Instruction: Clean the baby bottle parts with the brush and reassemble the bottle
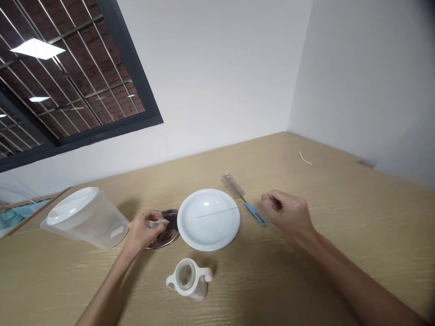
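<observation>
My left hand (144, 231) is closed around a small whitish, translucent piece (157, 222), mostly hidden by the fingers, above the shiny steel tray (173, 237). On the right, my right hand (287, 212) makes a fist, and a thin straw brush (217, 212) stretches from it leftwards over the white plate (208, 244). The fingers cover the brush's near end. Just left of the fist lies a bottle brush (234, 184) with a blue handle. In front of the plate stands a white two-handled cup (203, 290) without a lid, its mouth facing up.
A clear plastic pitcher (102, 222) with a white lid leans in view at the left, beside my left forearm. A thin bent whitish straw (305, 158) lies far right on the wooden table (367, 235). Walls and a barred window (84, 72) bound the back.
</observation>
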{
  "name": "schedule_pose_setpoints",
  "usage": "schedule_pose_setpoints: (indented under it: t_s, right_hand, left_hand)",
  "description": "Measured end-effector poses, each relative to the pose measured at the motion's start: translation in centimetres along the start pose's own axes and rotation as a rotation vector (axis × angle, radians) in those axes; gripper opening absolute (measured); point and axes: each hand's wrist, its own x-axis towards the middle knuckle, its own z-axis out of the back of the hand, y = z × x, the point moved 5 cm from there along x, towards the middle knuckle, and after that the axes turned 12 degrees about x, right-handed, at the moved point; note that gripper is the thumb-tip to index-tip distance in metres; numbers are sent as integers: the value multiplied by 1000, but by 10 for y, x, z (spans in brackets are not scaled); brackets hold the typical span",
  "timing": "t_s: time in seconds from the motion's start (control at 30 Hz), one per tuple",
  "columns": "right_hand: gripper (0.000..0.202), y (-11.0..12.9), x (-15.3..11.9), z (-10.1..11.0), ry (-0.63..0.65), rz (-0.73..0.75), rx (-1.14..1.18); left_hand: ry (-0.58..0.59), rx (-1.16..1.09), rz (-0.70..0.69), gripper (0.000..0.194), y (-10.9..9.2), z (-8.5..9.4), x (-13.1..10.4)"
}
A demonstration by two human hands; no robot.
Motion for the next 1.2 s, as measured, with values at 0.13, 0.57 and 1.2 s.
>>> schedule_pose_setpoints:
  t_s: [0.13, 0.57, 1.2]
  right_hand:
    - [39, 2, 1, 2, -1, 15, 5]
    - [36, 3, -1, 0, 9, 24, -1]
    - [40, 10, 0, -2, 46, 70, 22]
  left_hand:
    - [-24, -220, 120, 48, 23, 34, -12]
    - [-207, -1027, -95, 38, -26, 106, -74]
    - [76, -1011, -94, 30, -41, 68, -83]
